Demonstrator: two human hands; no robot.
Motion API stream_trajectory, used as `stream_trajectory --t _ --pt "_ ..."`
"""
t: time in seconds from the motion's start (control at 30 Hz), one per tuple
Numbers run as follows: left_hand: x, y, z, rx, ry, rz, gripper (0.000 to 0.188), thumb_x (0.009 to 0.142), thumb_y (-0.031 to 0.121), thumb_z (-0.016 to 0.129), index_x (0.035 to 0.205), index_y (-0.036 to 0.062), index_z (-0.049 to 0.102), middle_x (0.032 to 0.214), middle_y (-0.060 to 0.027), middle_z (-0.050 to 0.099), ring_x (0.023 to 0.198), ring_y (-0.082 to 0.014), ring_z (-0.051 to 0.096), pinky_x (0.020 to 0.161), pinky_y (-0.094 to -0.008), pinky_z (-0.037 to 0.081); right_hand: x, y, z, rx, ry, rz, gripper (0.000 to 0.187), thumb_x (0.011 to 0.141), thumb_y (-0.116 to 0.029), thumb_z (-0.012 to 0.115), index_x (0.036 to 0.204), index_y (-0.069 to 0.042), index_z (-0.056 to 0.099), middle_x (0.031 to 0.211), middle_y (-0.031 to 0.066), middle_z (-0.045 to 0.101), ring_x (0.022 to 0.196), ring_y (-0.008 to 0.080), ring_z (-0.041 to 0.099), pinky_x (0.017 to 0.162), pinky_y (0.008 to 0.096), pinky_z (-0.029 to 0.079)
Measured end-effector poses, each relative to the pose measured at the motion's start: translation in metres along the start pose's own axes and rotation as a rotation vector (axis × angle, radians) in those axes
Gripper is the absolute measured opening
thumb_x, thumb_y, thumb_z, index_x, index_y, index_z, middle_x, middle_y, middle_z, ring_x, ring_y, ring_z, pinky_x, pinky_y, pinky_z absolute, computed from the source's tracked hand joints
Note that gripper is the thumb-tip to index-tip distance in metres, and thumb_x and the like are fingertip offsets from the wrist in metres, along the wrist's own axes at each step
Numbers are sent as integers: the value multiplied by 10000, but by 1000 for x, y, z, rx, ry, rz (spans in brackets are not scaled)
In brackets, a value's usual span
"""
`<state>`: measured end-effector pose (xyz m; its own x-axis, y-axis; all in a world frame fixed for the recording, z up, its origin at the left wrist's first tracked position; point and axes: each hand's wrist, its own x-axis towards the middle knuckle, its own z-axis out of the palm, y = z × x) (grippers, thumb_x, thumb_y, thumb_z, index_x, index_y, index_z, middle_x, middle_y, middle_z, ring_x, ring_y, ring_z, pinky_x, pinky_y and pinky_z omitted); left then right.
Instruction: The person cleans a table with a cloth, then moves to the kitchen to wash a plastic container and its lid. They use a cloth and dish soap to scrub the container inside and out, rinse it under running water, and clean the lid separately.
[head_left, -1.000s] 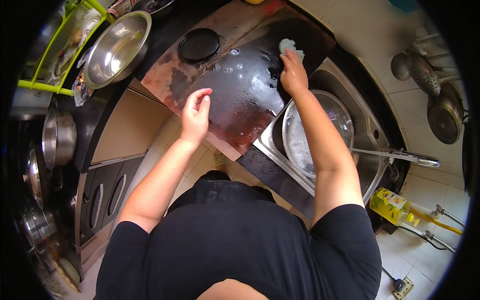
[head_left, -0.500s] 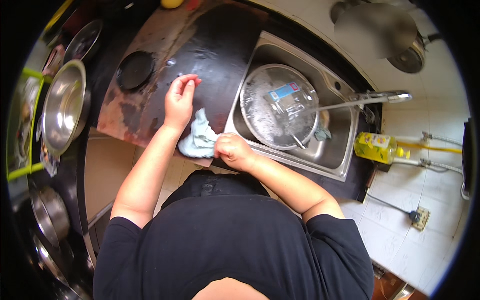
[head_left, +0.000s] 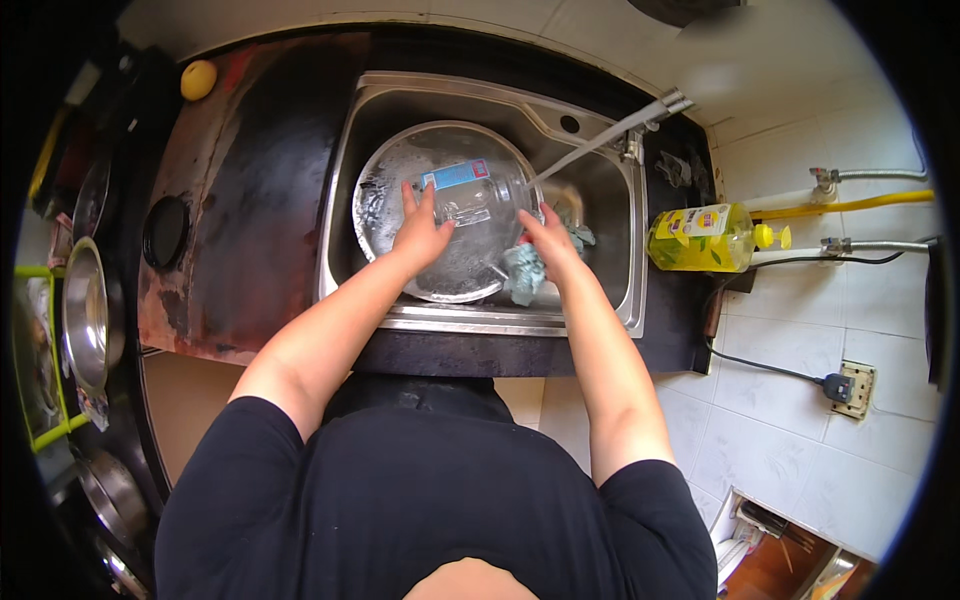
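My left hand (head_left: 423,240) is over the sink, fingers spread, at the near left side of a clear plastic container (head_left: 472,206) with a blue label. Whether the fingertips touch it I cannot tell. The container lies within a large round metal vessel (head_left: 378,190) in the steel sink (head_left: 345,215). At the container's right end is my right hand (head_left: 550,243), closed on a crumpled pale blue cloth (head_left: 523,274) that hangs below the fingers. Another bluish cloth (head_left: 581,237) shows partly behind that hand. From the far right, the faucet spout (head_left: 600,137) reaches toward the container.
Right of the sink a yellow bottle (head_left: 702,238) lies on its side by hoses. The dark, worn counter (head_left: 265,180) stretches left, bearing a black round lid (head_left: 166,232) and a yellow fruit-like object (head_left: 198,80). Metal bowls (head_left: 86,315) stand at far left.
The view has shifted toward the sink. Both hands have moved from the counter to the container, the right one carrying the cloth off the counter's front edge. My left hand's fingers have spread.
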<state>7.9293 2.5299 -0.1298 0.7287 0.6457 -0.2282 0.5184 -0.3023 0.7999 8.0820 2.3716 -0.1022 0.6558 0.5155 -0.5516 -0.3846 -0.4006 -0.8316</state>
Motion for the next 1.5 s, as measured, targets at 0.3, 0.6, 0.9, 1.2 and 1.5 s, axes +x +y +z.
stream_trajectory --t 0.3,0.6,0.9,1.2,1.5 --pt "2 28 36 318 214 176 541 843 302 539 1296 37 408 1404 -238 264 1260 -402 317 1036 -410 288 -2 -38 -14 213 -192 134 270 844 -255 619 920 -16 519 624 70 563 497 157 551 428 275 451" --pt "28 104 71 346 32 414 578 919 442 337 1323 28 359 1378 -209 333 1274 -365 316 1036 -480 248 -32 -48 -67 373 -129 231 265 889 -297 554 905 -34 533 624 69 556 510 157 537 442 294 455" --pt "36 56 61 -1475 -448 -528 591 940 506 210 1272 81 451 1260 -115 505 1146 -296 486 980 -465 339 -27 -47 -114 480 -235 65 233 889 -281 557 873 -49 556 557 32 523 498 131 501 467 262 431" --pt "34 54 83 -1475 -266 -466 434 900 430 401 1149 91 507 1052 -108 594 933 -242 582 782 -387 466 -16 -42 -109 425 -339 -31 239 897 -296 542 905 -57 540 555 43 520 501 147 515 469 270 441" --pt "26 26 56 -1192 237 -368 387 945 415 382 1099 65 443 854 -78 569 675 -167 571 599 -315 488 9 -24 -90 283 -229 91 406 845 -432 587 1002 -61 540 605 43 532 508 124 510 465 260 427"
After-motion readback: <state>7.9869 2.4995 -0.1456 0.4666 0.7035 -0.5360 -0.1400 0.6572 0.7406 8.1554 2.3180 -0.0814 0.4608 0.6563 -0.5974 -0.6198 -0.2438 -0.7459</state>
